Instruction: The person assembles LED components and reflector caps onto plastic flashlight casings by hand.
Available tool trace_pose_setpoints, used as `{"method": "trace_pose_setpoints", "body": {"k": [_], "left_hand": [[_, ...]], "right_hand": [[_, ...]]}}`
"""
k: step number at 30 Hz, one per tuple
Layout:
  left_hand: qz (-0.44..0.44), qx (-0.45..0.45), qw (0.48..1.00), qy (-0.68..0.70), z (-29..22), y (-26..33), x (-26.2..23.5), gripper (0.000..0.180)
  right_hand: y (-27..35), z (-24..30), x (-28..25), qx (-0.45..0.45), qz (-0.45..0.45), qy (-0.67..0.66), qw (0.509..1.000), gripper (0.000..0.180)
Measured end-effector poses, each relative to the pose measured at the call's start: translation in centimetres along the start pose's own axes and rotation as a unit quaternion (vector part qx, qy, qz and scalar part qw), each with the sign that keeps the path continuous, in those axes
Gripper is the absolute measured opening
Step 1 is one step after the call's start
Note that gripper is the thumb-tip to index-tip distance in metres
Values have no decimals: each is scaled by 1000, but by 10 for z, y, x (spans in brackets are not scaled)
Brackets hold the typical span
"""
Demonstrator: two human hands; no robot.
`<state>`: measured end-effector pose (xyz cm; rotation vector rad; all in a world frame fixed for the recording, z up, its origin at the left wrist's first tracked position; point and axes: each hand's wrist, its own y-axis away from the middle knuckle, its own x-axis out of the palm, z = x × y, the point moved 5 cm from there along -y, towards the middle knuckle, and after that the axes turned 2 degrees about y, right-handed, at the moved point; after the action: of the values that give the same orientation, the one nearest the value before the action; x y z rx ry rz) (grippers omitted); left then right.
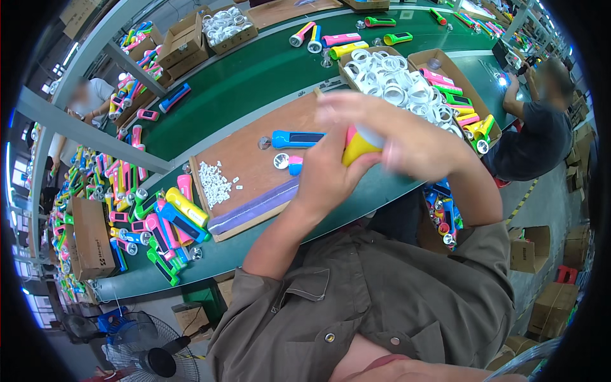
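My left hand (328, 175) is closed round a yellow and pink flashlight (361, 148), held above the work board. Over the flashlight's head end arches my right hand (407, 137), smeared by motion; whether its fingers grip anything is unclear. A whitish blur shows at that end, too smeared to name. Behind my left hand, a blue flashlight (296, 139) lies on the brown board (254, 165). Beside it are a round reflector piece (281, 160) and a clear lamp part (265, 143). Small white pieces (216, 184) form a pile on the board's left.
A carton of white rings (388, 76) and a carton of flashlights (455, 95) stand beyond my right hand. Flashlights (172, 229) heap up at left by a carton (92, 239). A green conveyor (254, 70) runs behind. A co-worker (534, 121) sits at right; a fan (156, 360) stands lower left.
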<state>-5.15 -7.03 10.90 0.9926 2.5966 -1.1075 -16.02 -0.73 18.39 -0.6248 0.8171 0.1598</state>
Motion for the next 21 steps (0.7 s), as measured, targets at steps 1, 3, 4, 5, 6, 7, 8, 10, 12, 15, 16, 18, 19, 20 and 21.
{"method": "trace_pose_setpoints", "body": {"k": [1,3,4,5,6,7,8,10,12,15,16,18,19,20,21], "left_hand": [[-2,0,1000,-1,-1,0,2,44],[-38,31,995,-84,-5,2,3,60],[-33,36,990,-133,-9,2,2,60],[-32,35,990,-133,-9,1,2,60],[-38,36,989,-137,-9,-1,2,59],[-45,38,988,-141,-10,-2,1,58],[-45,37,988,-141,-10,-3,1,58],[31,-69,996,45,0,-6,6,53],[125,-201,929,283,10,6,12,56],[232,-319,732,555,-4,20,25,71],[219,-271,792,502,-6,17,19,65],[8,-4,997,78,-5,2,-1,54],[11,-4,997,81,-3,-1,3,54],[-3,-8,1000,-16,-2,-3,5,54],[-22,-11,993,-119,0,-5,2,56]], "right_hand": [[0,-4,2,-1,1,0,1000,63],[7,-32,3,235,-95,-206,945,56],[3,-33,5,236,-95,-208,944,56],[0,-38,11,304,-75,-230,921,52],[1,-43,16,370,-54,-251,893,49],[2,-46,20,371,-53,-251,892,49],[0,-48,22,321,-56,-206,923,47],[-2,-48,19,268,-57,-158,949,45],[-9,-37,18,130,7,-227,965,43],[-14,-10,15,57,49,-325,943,41],[-15,-6,14,50,56,-293,953,42],[-18,-18,17,136,21,-210,968,42],[-13,-30,14,224,-22,-124,966,43],[-9,-44,14,254,-32,-98,962,46],[-13,-46,13,250,-31,-98,963,46]]}}
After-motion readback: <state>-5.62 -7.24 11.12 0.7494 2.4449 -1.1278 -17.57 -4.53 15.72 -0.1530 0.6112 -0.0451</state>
